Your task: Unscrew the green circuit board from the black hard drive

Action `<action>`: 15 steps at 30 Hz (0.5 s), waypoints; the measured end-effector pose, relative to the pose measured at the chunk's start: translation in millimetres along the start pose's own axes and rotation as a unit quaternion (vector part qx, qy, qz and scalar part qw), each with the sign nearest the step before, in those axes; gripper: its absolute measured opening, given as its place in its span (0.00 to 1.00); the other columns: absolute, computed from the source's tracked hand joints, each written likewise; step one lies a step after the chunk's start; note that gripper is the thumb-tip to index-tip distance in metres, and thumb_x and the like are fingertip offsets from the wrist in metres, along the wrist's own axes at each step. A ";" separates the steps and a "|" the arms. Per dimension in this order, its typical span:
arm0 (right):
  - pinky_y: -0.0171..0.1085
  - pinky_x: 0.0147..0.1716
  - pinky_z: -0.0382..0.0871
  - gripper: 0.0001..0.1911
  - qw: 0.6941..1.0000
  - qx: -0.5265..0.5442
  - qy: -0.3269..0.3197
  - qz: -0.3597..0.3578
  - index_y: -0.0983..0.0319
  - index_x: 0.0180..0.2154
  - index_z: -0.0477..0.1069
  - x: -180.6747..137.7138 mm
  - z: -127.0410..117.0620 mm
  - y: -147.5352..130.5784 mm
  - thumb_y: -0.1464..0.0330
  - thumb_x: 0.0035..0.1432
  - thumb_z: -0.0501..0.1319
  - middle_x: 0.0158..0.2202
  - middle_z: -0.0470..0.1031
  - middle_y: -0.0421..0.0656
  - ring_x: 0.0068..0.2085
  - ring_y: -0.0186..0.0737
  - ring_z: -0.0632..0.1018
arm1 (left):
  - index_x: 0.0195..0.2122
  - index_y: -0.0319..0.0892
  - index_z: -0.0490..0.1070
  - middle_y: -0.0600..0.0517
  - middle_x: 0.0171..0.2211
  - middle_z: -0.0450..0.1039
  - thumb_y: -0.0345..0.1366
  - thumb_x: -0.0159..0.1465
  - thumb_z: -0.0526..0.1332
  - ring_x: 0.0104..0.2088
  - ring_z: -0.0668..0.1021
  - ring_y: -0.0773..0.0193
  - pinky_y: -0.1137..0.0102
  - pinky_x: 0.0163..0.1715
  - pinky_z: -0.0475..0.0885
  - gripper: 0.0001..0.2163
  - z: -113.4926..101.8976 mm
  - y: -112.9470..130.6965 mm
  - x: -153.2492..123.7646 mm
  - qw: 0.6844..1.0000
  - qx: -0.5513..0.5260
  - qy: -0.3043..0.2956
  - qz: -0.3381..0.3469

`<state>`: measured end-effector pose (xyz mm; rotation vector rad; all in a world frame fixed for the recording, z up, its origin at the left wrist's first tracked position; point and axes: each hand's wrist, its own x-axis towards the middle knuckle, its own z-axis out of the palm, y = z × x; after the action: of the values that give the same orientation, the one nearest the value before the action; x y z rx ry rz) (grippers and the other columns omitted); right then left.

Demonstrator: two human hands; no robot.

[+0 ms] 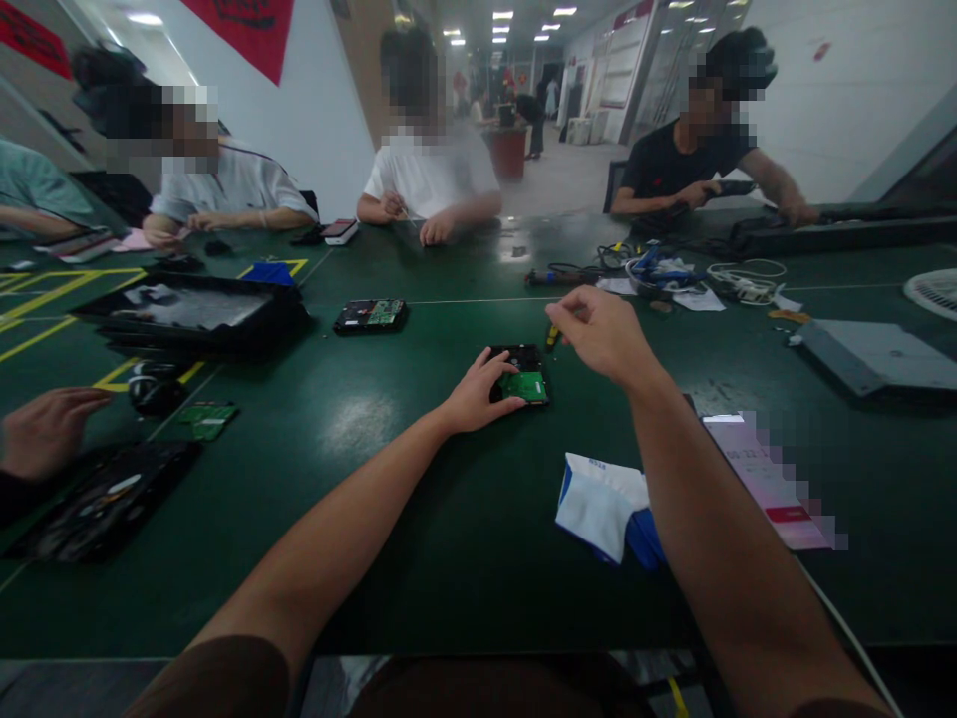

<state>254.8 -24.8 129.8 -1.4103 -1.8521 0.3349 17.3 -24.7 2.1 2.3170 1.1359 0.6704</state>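
The left hand (482, 395) lay splayed on the drive (529, 387), mid-table (464, 558), apparently steadying it. At the drive's two o'clock, the right hand (609, 334) curled by a yellow tool (552, 337); whether gripping it, I couldn't tell.

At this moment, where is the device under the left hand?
In the head view, the device lies just right of centre, beside the yellow tool.
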 end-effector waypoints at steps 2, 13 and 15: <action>0.42 0.36 0.72 0.12 1.000 0.010 0.012 0.009 0.58 0.38 0.76 0.0 0.1 0.2 0.57 0.67 0.63 0.40 0.83 0.47 0.34 0.43 0.80 | 0.64 0.46 0.67 0.41 0.76 0.55 0.53 0.66 0.68 0.78 0.45 0.41 0.41 0.74 0.50 0.29 0.0 -0.2 0.0 1.000 -0.001 -0.001 -0.001; 0.43 0.39 0.73 0.14 0.998 0.034 -0.033 -0.032 0.58 0.42 0.78 0.6 -0.9 0.8 0.57 0.70 0.60 0.33 0.82 0.45 0.36 0.44 0.81 | 0.64 0.46 0.68 0.41 0.76 0.55 0.53 0.66 0.68 0.78 0.45 0.40 0.41 0.74 0.51 0.29 1.9 -4.5 0.6 1.000 0.003 0.002 -0.002; 0.44 0.41 0.72 0.12 1.000 0.001 -0.002 -0.026 0.59 0.37 0.77 0.8 -1.2 0.1 0.57 0.67 0.63 0.38 0.83 0.47 0.39 0.46 0.81 | 0.64 0.46 0.68 0.41 0.76 0.55 0.53 0.66 0.68 0.78 0.45 0.40 0.40 0.74 0.51 0.29 1.6 -3.6 0.5 1.000 0.002 0.001 -0.005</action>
<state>255.7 -24.4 130.8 -1.3577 -1.8875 0.3144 16.4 -22.7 -1.2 2.3124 1.1498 0.6687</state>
